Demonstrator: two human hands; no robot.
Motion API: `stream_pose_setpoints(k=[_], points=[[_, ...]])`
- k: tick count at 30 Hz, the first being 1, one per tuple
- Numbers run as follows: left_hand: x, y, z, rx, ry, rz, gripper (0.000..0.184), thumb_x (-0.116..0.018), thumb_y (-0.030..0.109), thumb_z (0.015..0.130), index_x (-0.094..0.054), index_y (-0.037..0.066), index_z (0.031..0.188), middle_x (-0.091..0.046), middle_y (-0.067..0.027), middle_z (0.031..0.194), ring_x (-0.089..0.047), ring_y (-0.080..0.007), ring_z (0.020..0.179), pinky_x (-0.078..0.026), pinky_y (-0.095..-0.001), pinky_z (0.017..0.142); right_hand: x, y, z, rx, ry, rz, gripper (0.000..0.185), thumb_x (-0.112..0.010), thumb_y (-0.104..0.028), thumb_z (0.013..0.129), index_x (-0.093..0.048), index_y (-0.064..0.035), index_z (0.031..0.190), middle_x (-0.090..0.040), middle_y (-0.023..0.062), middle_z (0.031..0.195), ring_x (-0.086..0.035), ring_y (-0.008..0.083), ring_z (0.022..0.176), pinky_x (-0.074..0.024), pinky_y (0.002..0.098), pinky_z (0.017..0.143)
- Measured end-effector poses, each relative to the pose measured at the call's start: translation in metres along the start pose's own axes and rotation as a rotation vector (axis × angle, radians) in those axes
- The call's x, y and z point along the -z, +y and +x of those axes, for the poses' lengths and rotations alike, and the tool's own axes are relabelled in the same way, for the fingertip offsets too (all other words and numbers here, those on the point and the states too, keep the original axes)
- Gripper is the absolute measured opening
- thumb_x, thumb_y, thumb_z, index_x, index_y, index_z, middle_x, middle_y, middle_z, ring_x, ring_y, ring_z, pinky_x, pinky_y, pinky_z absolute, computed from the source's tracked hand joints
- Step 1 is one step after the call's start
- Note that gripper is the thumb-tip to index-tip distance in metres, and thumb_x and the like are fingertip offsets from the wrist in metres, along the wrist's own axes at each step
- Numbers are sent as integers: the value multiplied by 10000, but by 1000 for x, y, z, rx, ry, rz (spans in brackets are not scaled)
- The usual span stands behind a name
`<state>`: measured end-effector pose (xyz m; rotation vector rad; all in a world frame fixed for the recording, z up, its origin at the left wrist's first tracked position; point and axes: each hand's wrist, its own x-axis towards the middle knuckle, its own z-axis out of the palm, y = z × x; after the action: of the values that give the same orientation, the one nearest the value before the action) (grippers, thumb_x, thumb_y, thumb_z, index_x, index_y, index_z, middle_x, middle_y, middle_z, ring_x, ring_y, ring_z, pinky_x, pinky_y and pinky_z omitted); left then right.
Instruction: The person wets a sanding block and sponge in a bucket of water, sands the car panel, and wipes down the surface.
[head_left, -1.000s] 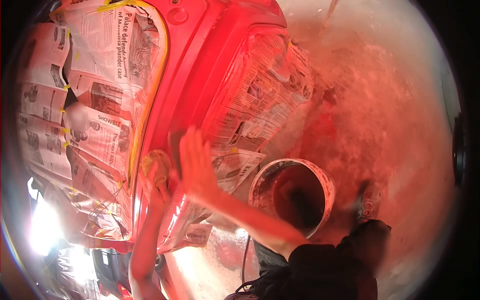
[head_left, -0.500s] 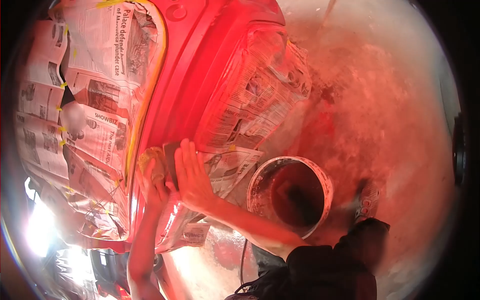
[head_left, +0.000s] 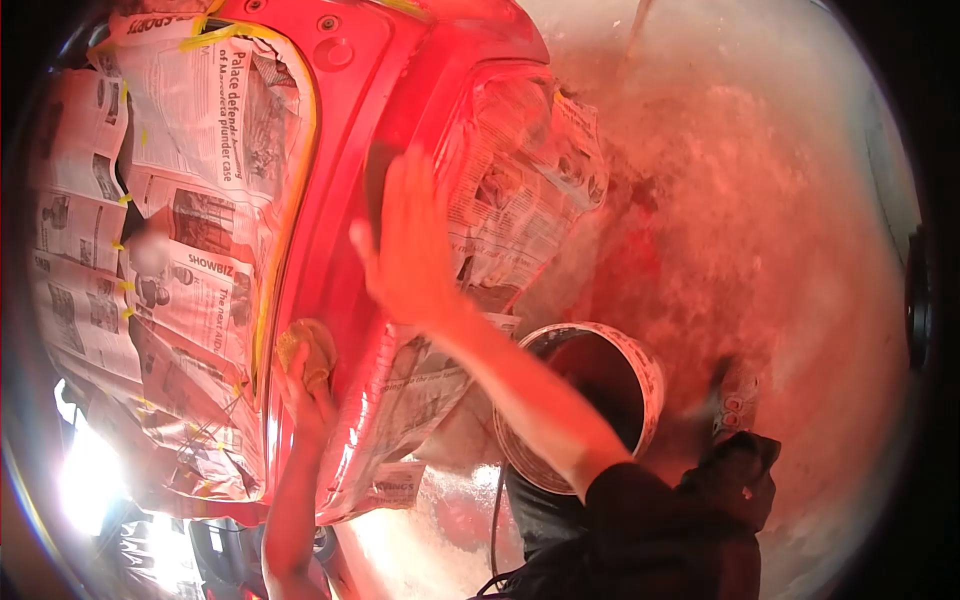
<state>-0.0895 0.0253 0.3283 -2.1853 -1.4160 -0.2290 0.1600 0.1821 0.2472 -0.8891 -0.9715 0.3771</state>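
Observation:
A glossy red car body panel (head_left: 345,215) runs up the middle of the head view. My right hand (head_left: 415,245) lies flat against it, fingers stretched and thumb apart. Beneath those fingers is a dark sheet of sandpaper (head_left: 378,180), pressed to the panel and mostly hidden. Lower on the panel, my left hand (head_left: 308,400) has its fingers closed round a yellowish-brown sponge (head_left: 318,350), which touches the red surface near its left edge.
Newspaper (head_left: 195,210) fixed with yellow tape covers the area left of the panel, and more newspaper (head_left: 520,190) hangs on its right. A bucket (head_left: 655,385) with dark contents stands on the red-stained floor (head_left: 730,210), near a shoe (head_left: 738,400).
My right hand has slid up the panel with the sandpaper, away from my left hand. The left hand and sponge have shifted slightly down. The whole view has shifted a little.

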Motion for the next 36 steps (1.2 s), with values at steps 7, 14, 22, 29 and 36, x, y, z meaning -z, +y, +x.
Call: stream_pose_setpoints(k=[7,14,22,29,36], points=[[0,7,7,29,-29,-122,578,-538,92,958,-425,55,1523,-326,-306,1562,-326,-518,1446,-274,-567,1195,11,34,70,-51,18,-94,772,-464,-407,1054,-281,189,1509,-239,413,1589,-191,550,1511,-152,595,1252],[4,36,31,116,-116,-41,729,-600,70,924,-347,131,1605,-291,-331,1583,-293,-521,1469,-236,-564,1215,27,-32,-74,-115,-288,167,764,-507,-367,1051,-223,122,1565,-158,335,1659,-144,476,1558,-121,603,1252],[-45,108,194,-64,66,10,572,-592,179,997,-437,87,1540,-463,-243,1529,-453,-440,1376,-343,-540,1112,106,50,-49,-385,229,160,539,-438,-227,1086,-378,52,1544,-397,265,1590,-357,414,1497,-260,472,1231],[-83,134,281,-87,170,-32,533,-599,337,1003,-480,154,1490,-472,-196,1530,-468,-408,1386,-405,-566,1100,175,120,-98,-603,-303,-461,371,-502,-246,1047,-613,-19,1319,-671,269,1191,-650,438,1119,-522,479,938],[-90,131,281,-151,328,-119,516,-644,355,956,-537,118,1402,-523,-217,1419,-502,-417,1302,-416,-552,1078,163,110,-126,-377,-985,-791,398,-607,-495,964,-769,-132,982,-712,222,870,-695,437,866,-556,529,761]])
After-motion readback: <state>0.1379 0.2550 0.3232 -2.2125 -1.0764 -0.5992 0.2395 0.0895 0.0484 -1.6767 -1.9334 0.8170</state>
